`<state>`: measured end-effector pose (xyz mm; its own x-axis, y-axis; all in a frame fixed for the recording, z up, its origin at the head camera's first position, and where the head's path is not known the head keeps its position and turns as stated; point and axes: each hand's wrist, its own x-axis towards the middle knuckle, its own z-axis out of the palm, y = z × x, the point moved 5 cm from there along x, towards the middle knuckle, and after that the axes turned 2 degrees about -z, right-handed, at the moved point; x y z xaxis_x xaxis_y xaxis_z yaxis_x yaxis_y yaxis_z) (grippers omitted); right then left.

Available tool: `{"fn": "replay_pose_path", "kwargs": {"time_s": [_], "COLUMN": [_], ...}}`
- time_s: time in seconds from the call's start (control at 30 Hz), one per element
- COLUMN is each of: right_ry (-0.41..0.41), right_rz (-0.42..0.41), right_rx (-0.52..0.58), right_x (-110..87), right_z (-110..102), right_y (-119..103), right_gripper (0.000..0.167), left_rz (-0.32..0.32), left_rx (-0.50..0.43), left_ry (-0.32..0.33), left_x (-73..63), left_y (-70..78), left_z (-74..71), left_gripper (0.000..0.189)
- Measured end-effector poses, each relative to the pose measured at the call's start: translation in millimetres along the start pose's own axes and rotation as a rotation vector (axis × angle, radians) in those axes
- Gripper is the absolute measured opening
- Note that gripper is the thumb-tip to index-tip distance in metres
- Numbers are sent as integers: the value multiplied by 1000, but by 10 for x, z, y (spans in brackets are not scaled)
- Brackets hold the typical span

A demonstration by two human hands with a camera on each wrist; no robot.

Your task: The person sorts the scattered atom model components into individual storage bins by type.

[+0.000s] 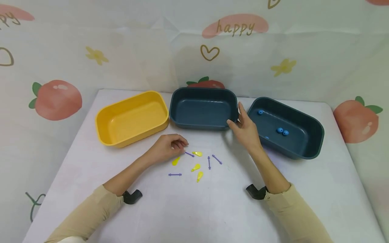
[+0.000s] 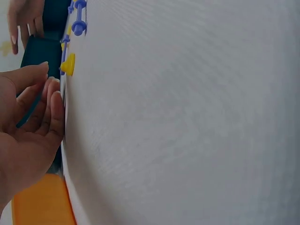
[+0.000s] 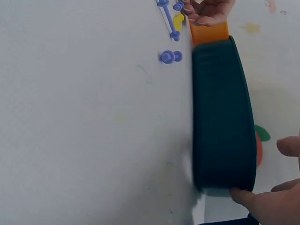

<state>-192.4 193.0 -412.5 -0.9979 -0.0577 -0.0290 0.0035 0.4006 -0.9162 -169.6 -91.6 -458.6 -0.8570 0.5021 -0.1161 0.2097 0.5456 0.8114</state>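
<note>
My left hand (image 1: pixel 167 147), fingers loosely bent, hovers low over the table beside a purple rod (image 1: pixel 189 154) with knobbed ends. Its thumb and fingertips stand apart with nothing seen between them in the left wrist view. Yellow teardrop-shaped pieces (image 1: pixel 196 167) and more purple rods (image 1: pixel 175 174) lie scattered around. At the right end of the middle dark blue bin (image 1: pixel 203 127), my right hand (image 1: pixel 247 133) has its fingers spread; in the right wrist view its thumb (image 3: pixel 243 197) is right at the bin's corner.
To the left stands a yellow bin (image 1: pixel 133 136), angled toward the middle one. On the right, another dark blue bin (image 1: pixel 307 119) contains several blue beads (image 1: pixel 280 130). Behind the table hangs a white printed cloth (image 1: pixel 136 37).
</note>
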Motion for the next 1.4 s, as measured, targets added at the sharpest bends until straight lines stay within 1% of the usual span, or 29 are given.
{"fn": "replay_pose_path", "kwargs": {"time_s": [0.1, 0.3, 0.4, 0.6, 0.97, 1.13, 1.4], "right_ry": [-6, -25, -36, -27, -45, -44, -57], "right_rz": [31, 70, 70, 71, 73, 58, 71], "right_rx": [2, 16, 41, 106, 200, 238, 281], "right_x": [-6, -1, 6, 19, 55, 52, 28], "right_z": [30, 83, 111, 149, 184, 187, 198], "right_y": [27, 87, 117, 159, 228, 248, 261], "right_gripper": [78, 77, 77, 77, 75, 75, 75], "left_rz": [-11, -11, -5, 19, 49, 50, 53], "left_rx": [7, 32, 54, 96, 139, 145, 151], "left_ry": [1, 6, 5, 9, 8, 11, 3], "left_x": [-11, -18, -10, 15, 28, 34, 40], "left_y": [-34, -68, -73, -55, -45, -36, -25], "left_z": [-1, 17, 32, 46, 50, 47, 59], "left_gripper": [23, 22, 22, 21, 20, 18, 13]}}
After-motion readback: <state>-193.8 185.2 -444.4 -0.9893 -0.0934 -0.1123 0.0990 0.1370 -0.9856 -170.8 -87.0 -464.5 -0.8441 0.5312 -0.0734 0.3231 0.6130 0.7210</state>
